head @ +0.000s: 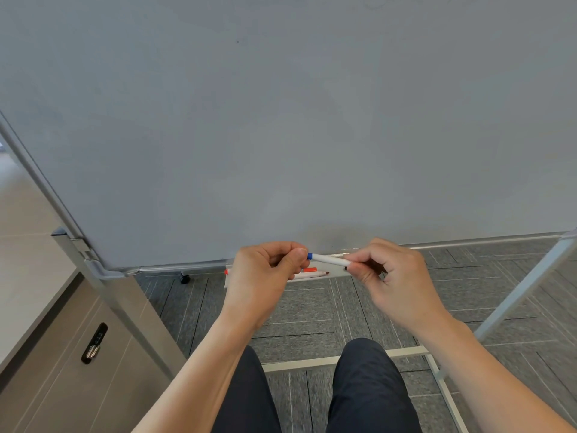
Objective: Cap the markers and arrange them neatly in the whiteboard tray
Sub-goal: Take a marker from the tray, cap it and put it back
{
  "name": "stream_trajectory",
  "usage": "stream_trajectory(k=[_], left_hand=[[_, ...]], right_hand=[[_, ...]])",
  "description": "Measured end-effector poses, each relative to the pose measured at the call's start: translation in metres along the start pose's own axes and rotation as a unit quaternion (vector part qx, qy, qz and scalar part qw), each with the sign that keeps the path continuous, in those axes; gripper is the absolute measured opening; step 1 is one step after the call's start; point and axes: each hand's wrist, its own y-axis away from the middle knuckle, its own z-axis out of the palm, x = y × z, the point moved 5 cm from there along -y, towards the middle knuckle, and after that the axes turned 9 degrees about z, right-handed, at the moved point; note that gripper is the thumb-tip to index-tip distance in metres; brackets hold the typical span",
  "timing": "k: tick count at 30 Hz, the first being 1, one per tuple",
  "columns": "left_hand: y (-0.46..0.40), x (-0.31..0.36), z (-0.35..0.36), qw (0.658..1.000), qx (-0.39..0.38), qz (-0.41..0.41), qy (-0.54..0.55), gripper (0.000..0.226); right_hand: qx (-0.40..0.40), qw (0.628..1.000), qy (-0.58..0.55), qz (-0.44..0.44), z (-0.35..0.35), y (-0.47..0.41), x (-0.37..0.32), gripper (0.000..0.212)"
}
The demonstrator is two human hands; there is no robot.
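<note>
A white marker with a blue end [327, 260] is held level just above the whiteboard tray [335, 272]. My left hand [265, 276] pinches its blue end between thumb and fingers; whether a cap sits there is hidden. My right hand [396, 276] grips the marker's other end. In the tray behind lie a red cap or capped marker [309, 270] and an uncapped white marker with a dark red tip [310, 275]. Another red marker end [226, 272] pokes out left of my left hand.
The whiteboard [281, 120] fills the upper view, on a metal stand with a leg at left [125, 307] and another at right [515, 301]. A cabinet with a lock [93, 343] stands at lower left. My legs are above grey carpet tiles.
</note>
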Motion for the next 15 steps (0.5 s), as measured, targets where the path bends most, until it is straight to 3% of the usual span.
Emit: stream_trajectory(k=[15], left_hand=[[0.0,0.009,0.013,0.997,0.014,0.027,-0.073,0.013]], right_hand=[[-0.004,0.998,0.035,0.048,0.003,-0.003,0.012,0.012]])
